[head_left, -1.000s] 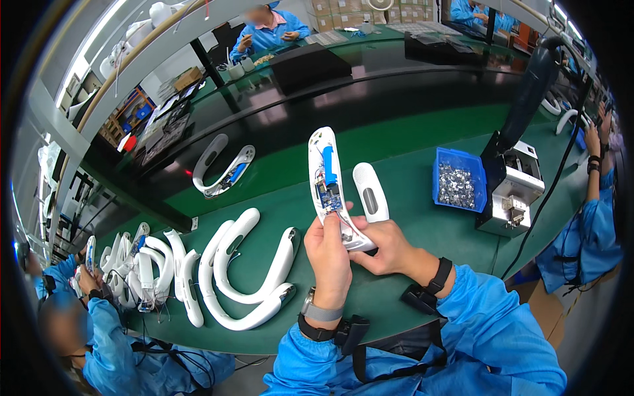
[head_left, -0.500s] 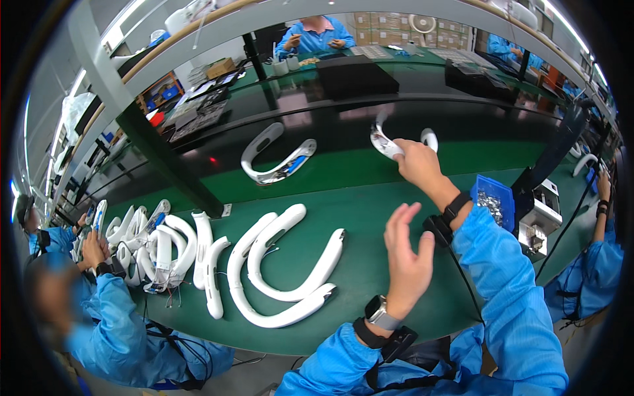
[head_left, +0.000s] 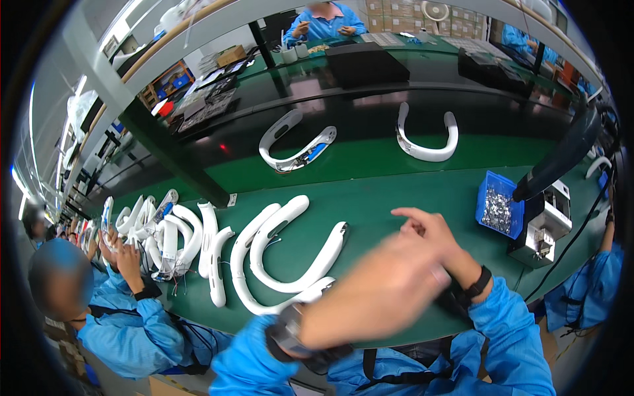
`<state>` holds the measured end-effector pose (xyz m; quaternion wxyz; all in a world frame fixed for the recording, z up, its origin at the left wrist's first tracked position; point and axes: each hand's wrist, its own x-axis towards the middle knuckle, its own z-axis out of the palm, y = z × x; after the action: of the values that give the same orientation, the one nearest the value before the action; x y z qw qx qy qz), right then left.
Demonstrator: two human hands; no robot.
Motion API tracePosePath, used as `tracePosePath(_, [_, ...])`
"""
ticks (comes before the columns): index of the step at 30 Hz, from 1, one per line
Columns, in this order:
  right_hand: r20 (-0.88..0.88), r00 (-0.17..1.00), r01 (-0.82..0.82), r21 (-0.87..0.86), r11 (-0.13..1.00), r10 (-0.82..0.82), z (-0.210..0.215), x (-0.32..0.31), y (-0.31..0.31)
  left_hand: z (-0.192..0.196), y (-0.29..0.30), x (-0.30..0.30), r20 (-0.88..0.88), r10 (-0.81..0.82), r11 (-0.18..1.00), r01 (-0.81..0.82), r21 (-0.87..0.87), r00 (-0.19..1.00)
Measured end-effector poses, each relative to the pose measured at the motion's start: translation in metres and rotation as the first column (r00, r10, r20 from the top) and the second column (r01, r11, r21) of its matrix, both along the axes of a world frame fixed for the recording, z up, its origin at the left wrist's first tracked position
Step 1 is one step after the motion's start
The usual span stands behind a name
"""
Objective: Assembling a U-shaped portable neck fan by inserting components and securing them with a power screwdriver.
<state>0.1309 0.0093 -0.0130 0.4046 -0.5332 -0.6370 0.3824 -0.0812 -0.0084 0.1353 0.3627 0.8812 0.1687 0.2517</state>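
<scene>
My left hand (head_left: 406,280), smeared by motion, reaches across to the right; its fingers are hidden beside my right hand. My right hand (head_left: 437,239) is above the green bench with its index finger stretched left and the other fingers bent; nothing shows in it. Beyond the hands lies a white U-shaped neck-fan shell (head_left: 429,154) on the far strip, touched by neither hand. Left of it is an opened neck-fan shell (head_left: 320,146) with a blue part and wiring inside. Two more curved white shells (head_left: 300,286) lie nested on the bench, partly behind my left forearm.
A blue bin (head_left: 500,204) of small metal parts stands at the right, beside a metal device (head_left: 543,228) and a dark post (head_left: 561,150). White shells (head_left: 173,241) pile up at the left, near a co-worker's hands (head_left: 125,261). A green upright (head_left: 175,155) rises behind the pile.
My right hand has let go of the U-shaped shell on the far strip and come back nearer. My left hand has swung right, towards it. The view has shifted slightly.
</scene>
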Motion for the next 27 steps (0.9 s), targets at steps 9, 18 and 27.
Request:
tracePosePath(9, [0.006, 0.999, 0.033, 0.012, 0.999, -0.033, -0.013, 0.000, -0.010, -0.095, 0.278, -0.111, -0.136, 0.675, 0.518, -0.334, 0.787, 0.725])
tracePosePath(18, [-0.101, 0.995, -0.001, -0.072, 0.997, -0.006, -0.017, 0.013, -0.013, -0.116, 0.323, -0.102, -0.582, 0.693, 0.668, -0.076, 0.740, 0.425])
tracePosePath(27, [-0.107, 0.993, -0.054, -0.066, 0.996, 0.047, -0.010, 0.017, -0.013, -0.060, 0.256, -0.021, -0.322, 0.414, 0.888, -0.301, 0.347, 0.851])
